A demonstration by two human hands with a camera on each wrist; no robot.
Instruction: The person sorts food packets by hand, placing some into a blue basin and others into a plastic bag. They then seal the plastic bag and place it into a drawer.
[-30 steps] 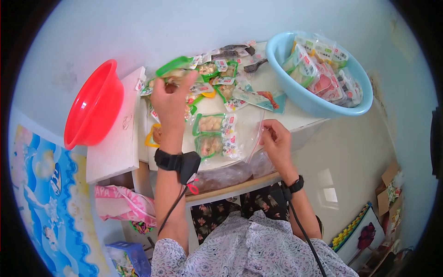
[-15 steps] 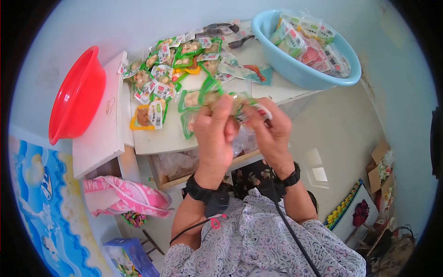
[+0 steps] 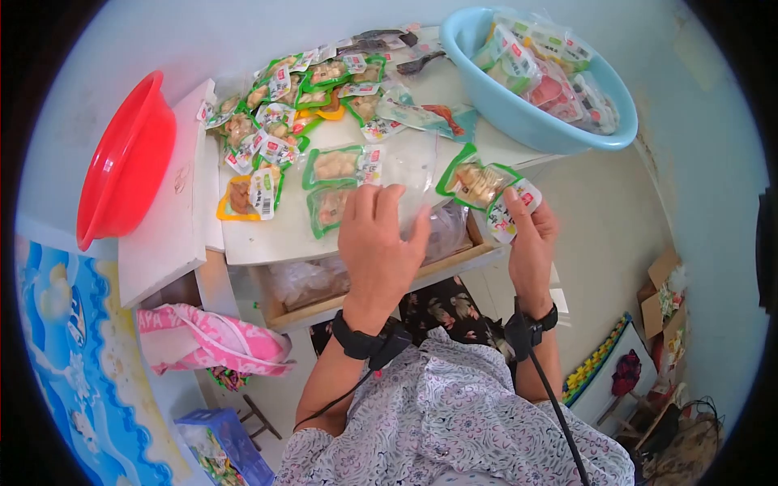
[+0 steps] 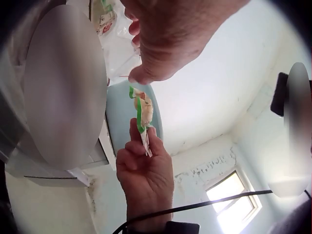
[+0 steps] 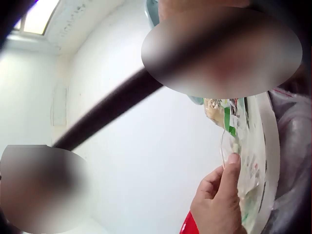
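Note:
My right hand (image 3: 531, 247) pinches a green-edged vacuum food packet (image 3: 478, 185) by its white printed end, thumb on top. Pale chunks show through the packet's clear window. It is held up right of the clear plastic bag (image 3: 412, 166), and in the left wrist view the packet (image 4: 145, 111) appears edge-on. Over the bag's front part is my left hand (image 3: 379, 247), thumb and fingers spread apart. Two similar packets lie flat inside the bag, the upper packet (image 3: 334, 165) in full sight and the lower packet (image 3: 326, 209) partly behind the left hand.
Several green-edged packets (image 3: 279, 113) are heaped at the table's back left, beside a yellow-edged packet (image 3: 247, 197). A blue basin (image 3: 519, 121) of packets stands at the right, a red basin (image 3: 134, 162) at the left. Below the table edge, an open drawer (image 3: 304, 283) holds clear plastic.
The left hand went from the heap with a packet to the right hand, which now holds it. The left hand has come back over the bag, and the right hand has moved right.

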